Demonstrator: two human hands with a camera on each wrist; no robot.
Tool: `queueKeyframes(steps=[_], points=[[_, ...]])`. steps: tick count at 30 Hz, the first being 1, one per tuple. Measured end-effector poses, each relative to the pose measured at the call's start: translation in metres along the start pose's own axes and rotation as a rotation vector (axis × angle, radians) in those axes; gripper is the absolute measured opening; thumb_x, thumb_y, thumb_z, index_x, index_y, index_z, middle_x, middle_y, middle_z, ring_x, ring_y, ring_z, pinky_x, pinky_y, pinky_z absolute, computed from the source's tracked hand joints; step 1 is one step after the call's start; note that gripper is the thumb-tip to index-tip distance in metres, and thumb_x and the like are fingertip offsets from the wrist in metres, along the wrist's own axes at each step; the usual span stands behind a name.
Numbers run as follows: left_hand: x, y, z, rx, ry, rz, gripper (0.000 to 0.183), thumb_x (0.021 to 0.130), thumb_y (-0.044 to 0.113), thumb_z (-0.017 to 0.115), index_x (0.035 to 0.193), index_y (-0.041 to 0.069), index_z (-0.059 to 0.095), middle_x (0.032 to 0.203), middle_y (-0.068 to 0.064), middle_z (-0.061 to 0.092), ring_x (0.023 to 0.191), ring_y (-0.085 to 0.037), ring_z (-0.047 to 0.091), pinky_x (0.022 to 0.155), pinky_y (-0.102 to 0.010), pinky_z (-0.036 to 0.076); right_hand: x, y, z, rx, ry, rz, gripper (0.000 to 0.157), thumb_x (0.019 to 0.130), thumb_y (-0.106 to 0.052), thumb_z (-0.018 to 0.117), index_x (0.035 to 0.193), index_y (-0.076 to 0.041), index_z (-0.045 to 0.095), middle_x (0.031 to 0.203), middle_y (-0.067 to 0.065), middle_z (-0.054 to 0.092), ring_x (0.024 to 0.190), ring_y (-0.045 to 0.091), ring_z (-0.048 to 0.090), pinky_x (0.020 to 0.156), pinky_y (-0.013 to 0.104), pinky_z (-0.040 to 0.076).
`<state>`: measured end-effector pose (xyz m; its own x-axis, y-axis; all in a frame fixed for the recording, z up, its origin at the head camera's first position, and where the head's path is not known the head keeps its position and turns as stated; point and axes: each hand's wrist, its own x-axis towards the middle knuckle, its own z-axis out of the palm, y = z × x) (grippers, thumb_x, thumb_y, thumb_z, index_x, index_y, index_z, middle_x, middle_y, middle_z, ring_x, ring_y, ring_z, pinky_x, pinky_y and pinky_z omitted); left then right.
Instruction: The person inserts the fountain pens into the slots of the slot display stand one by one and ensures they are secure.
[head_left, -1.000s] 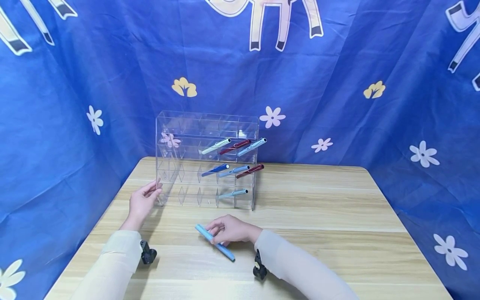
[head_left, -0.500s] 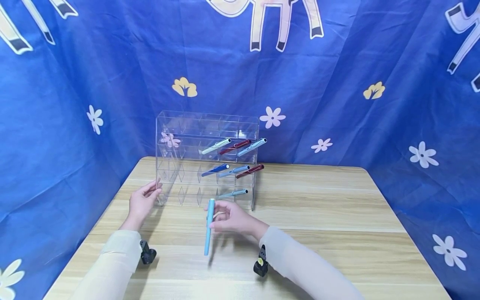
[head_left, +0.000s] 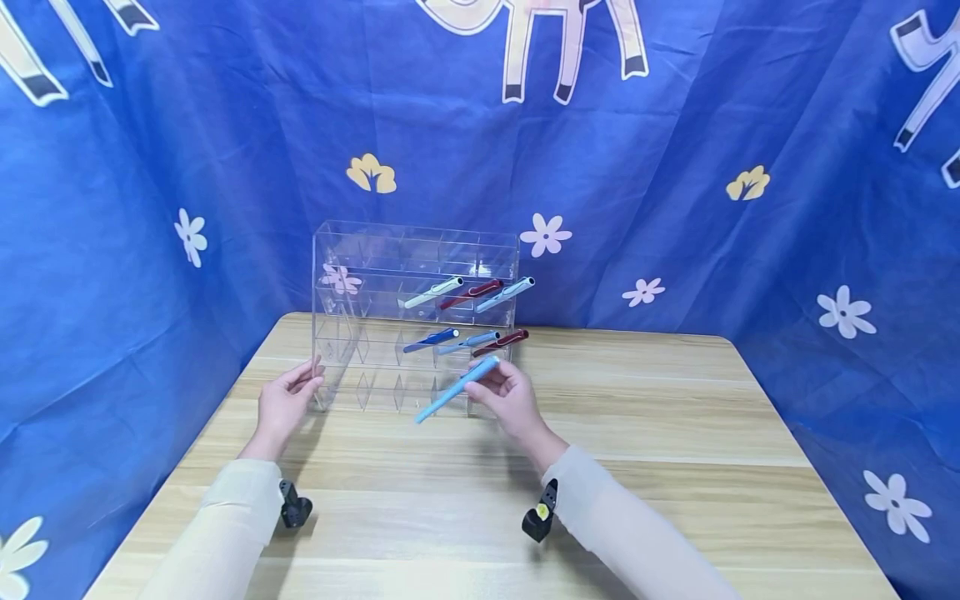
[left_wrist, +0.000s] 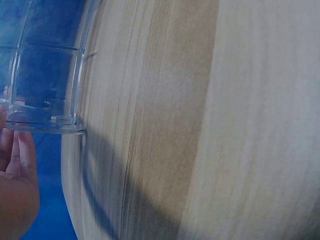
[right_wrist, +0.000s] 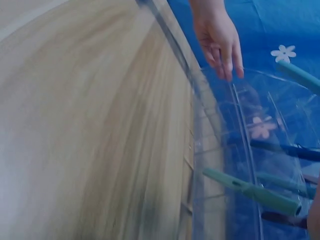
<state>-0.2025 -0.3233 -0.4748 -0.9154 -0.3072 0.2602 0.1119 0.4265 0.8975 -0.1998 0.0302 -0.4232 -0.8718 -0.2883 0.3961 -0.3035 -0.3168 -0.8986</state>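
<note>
A clear acrylic pen rack [head_left: 378, 358] stands on the table, with pens lying slanted in its cells. My left hand [head_left: 285, 408] holds the lower part of its left side wall; in the left wrist view the fingers [left_wrist: 26, 160] lie against that wall. A light blue pen [head_left: 453, 392] is pinched between the thumb and fingers of my right hand [head_left: 513, 404]. It tilts in front of the rack's bottom row at right, its free end toward the lower left. Behind it, the bottom row's pen [right_wrist: 252, 190] is hidden in the head view but shows in the right wrist view.
Higher in the rack lie a pale green pen [head_left: 433, 292], dark red pens [head_left: 471, 293], a dark blue pen [head_left: 431, 340] and further blue pens [head_left: 506, 294]. The wooden table [head_left: 637, 442] extends to a blue patterned curtain [head_left: 645, 208] at back and sides.
My right hand has lifted the light blue pen off the table, turned it, and brought it up and rightward to the rack's lower right. My left hand stays at the rack.
</note>
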Motion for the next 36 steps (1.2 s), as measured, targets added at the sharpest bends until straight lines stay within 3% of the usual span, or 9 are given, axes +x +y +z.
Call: queueKeyframes(steps=[9,17,22,27,31,36], points=[[0.0,0.001,0.0,-0.006,0.004,-0.02,0.04,0.093,0.008,0.063,0.129,-0.006,0.054,0.117,-0.026,0.057,0.082,0.014,0.056,0.077,-0.005,0.046,-0.002,0.003,-0.023,-0.054,0.283,-0.144,0.026,0.082,0.011,0.067,0.105,0.016,0.056,0.099,0.019,0.068,0.084,0.015,0.067,0.071,0.027,0.059],[-0.001,0.002,0.0,-0.018,0.001,-0.024,0.04,0.093,0.007,0.062,0.129,-0.005,0.053,0.118,-0.027,0.058,0.081,0.018,0.053,0.078,-0.005,0.046,-0.004,0.009,-0.044,-0.112,0.418,-0.164,0.026,0.083,0.012,0.066,0.106,0.019,0.054,0.103,0.034,0.062,0.081,0.011,0.066,0.069,0.028,0.059],[-0.001,0.001,0.001,-0.02,0.003,-0.019,0.039,0.093,0.006,0.062,0.129,-0.005,0.053,0.117,-0.027,0.058,0.081,0.018,0.053,0.077,-0.005,0.046,-0.009,0.0,-0.045,-0.166,0.43,-0.167,0.026,0.083,0.015,0.064,0.105,0.022,0.053,0.101,0.034,0.063,0.081,0.017,0.066,0.068,0.035,0.059],[-0.002,0.002,0.0,-0.006,-0.001,-0.005,0.039,0.093,0.006,0.062,0.129,-0.006,0.053,0.116,-0.027,0.058,0.08,0.018,0.053,0.078,-0.005,0.046,-0.015,-0.008,-0.042,-0.243,0.417,-0.137,0.023,0.084,0.012,0.064,0.104,0.021,0.055,0.101,0.032,0.064,0.088,0.044,0.063,0.072,0.043,0.058],[-0.002,0.002,0.001,-0.004,-0.003,0.004,0.039,0.093,0.006,0.062,0.129,-0.007,0.053,0.116,-0.027,0.058,0.08,0.018,0.053,0.078,-0.005,0.046,-0.017,-0.005,-0.042,-0.267,0.394,-0.116,0.021,0.085,0.013,0.062,0.104,0.02,0.055,0.102,0.032,0.063,0.091,0.056,0.056,0.073,0.039,0.059],[-0.002,0.002,0.001,-0.001,0.001,0.012,0.038,0.093,0.004,0.061,0.128,-0.009,0.053,0.116,-0.028,0.058,0.08,0.018,0.052,0.078,-0.005,0.046,-0.02,0.001,-0.042,-0.341,0.361,-0.141,0.021,0.082,0.016,0.063,0.101,0.02,0.058,0.1,0.03,0.06,0.087,0.053,0.058,0.076,0.032,0.058]])
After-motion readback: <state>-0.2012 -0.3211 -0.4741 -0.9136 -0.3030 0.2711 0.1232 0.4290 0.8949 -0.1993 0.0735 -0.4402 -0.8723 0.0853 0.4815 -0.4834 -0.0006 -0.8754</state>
